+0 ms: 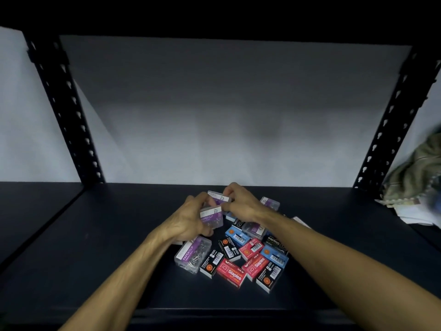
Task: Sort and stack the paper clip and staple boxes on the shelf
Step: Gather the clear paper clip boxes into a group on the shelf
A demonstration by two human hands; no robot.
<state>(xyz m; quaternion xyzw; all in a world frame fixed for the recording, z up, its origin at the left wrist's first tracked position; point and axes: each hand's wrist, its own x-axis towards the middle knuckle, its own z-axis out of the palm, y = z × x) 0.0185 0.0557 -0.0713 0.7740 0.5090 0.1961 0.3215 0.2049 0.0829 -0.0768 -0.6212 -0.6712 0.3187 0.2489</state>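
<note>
Shelf, dark metal, carrying one loose heap of small boxes near its front centre.

Nearest, 6 o'clock of the heap: red staple box, label up, with black staple boxes on either side of it, all askew and touching.

At 8 o'clock: clear paper clip box with purple label, lying flat, its far end under the left wrist.

Centre to 3 o'clock: blue staple boxes, more red and black ones, overlapping, unsorted.

Left hand: grip closed round a clear paper clip box, the held paper clip box, raised off the pile.

Right hand: fingers pinching a second paper clip box just beyond the first, the two boxes touching or nearly so.

At 1 o'clock, far edge: another clear clip box.

Far right, off the shelf bay: crumpled cloth and papers.

No stack is formed yet; sorting appears to be at its start.

Risks, judged: smooth clear boxes may slip when set one on another; a lid could spring and spill clips; the forearms, passing over the heap, could sweep staple boxes off the front edge.
</note>
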